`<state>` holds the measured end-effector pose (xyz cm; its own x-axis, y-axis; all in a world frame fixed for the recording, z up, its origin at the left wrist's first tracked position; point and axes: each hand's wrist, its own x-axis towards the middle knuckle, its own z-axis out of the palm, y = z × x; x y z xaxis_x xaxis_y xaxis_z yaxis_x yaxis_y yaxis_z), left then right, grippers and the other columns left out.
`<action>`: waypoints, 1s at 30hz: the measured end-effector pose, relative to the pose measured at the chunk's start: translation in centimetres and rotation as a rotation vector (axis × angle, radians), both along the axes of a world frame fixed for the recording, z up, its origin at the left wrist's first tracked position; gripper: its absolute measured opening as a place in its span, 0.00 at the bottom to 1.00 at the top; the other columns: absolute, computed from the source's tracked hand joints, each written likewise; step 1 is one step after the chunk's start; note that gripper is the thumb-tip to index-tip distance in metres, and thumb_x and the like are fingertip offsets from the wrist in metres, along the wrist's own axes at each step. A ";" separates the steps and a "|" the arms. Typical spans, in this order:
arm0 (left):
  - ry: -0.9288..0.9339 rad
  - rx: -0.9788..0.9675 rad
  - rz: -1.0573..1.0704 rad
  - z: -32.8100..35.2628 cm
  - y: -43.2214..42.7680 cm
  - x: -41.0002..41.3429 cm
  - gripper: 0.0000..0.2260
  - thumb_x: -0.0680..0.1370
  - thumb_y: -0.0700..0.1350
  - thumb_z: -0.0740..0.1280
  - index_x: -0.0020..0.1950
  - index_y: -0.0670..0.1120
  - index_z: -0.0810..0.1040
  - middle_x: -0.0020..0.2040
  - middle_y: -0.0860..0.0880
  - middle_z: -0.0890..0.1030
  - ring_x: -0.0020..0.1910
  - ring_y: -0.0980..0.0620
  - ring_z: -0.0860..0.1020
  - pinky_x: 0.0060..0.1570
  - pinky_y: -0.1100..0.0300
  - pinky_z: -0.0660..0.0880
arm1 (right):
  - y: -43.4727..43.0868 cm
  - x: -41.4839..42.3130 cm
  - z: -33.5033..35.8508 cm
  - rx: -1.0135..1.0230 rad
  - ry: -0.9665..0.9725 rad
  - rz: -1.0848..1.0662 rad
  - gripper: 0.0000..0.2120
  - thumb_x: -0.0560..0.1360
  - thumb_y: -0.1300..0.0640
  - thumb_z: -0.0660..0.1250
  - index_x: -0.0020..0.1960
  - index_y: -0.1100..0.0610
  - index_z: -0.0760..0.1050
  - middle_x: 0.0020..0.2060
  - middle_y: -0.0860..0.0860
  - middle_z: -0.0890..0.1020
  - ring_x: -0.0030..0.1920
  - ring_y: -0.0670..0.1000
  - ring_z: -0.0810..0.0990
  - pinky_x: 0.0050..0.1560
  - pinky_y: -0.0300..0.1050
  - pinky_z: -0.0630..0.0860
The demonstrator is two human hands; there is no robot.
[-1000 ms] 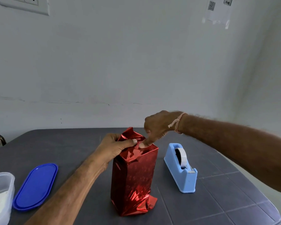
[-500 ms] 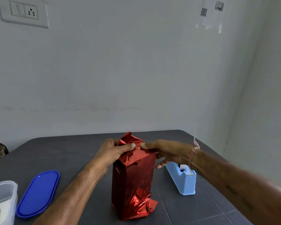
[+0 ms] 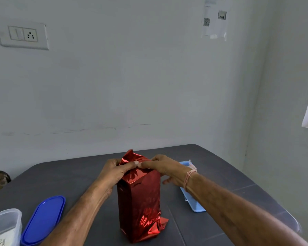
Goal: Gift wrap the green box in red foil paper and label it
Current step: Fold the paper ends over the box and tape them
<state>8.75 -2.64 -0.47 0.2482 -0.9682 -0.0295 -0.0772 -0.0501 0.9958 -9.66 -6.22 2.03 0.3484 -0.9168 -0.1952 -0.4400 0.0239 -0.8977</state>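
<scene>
Seen from the head camera, the box (image 3: 139, 201) is standing upright near the middle of the dark grey table (image 3: 78, 178), its sides fully covered by the red foil paper (image 3: 132, 157). A loose crumple of foil is sticking out at the bottom right corner. The left hand (image 3: 114, 172) is gripping the top of the package from the left, its thumb pinching the raised foil flap. The right hand (image 3: 164, 167), with a thread band (image 3: 189, 176) on its wrist, is pinching the same flap from the right, thumb tip meeting the other thumb, while its lower fingers are hanging spread beside the box. A light blue tape dispenser (image 3: 194, 205) is sitting just behind the right forearm. At the left edge, a blue lid (image 3: 43, 221) is lying flat beside a clear container (image 3: 5, 226).
</scene>
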 end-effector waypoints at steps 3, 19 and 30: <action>0.010 -0.007 0.020 0.1 0.2 -0.2 0.13 0.70 0.47 0.80 0.49 0.41 0.85 0.41 0.44 0.88 0.39 0.48 0.85 0.38 0.60 0.77 | 0.4 0.4 0.0 0.017 -0.068 -0.040 0.24 0.72 0.42 0.76 0.61 0.53 0.73 0.56 0.50 0.81 0.56 0.50 0.78 0.66 0.58 0.73; 0.092 -0.087 0.121 0.2 1.5 -1.7 0.06 0.75 0.40 0.76 0.40 0.41 0.82 0.28 0.50 0.84 0.23 0.58 0.80 0.23 0.70 0.73 | -1.5 -12.3 -9.3 -0.404 0.011 -0.689 0.12 0.76 0.45 0.72 0.55 0.51 0.81 0.54 0.50 0.84 0.52 0.50 0.83 0.57 0.55 0.81; 0.094 -0.092 0.132 0.2 1.8 -1.9 0.07 0.75 0.42 0.77 0.40 0.42 0.81 0.26 0.52 0.83 0.23 0.59 0.80 0.21 0.70 0.72 | -3.9 -14.0 -9.6 0.074 0.026 -0.548 0.17 0.78 0.53 0.72 0.57 0.65 0.76 0.57 0.59 0.78 0.54 0.60 0.81 0.45 0.56 0.85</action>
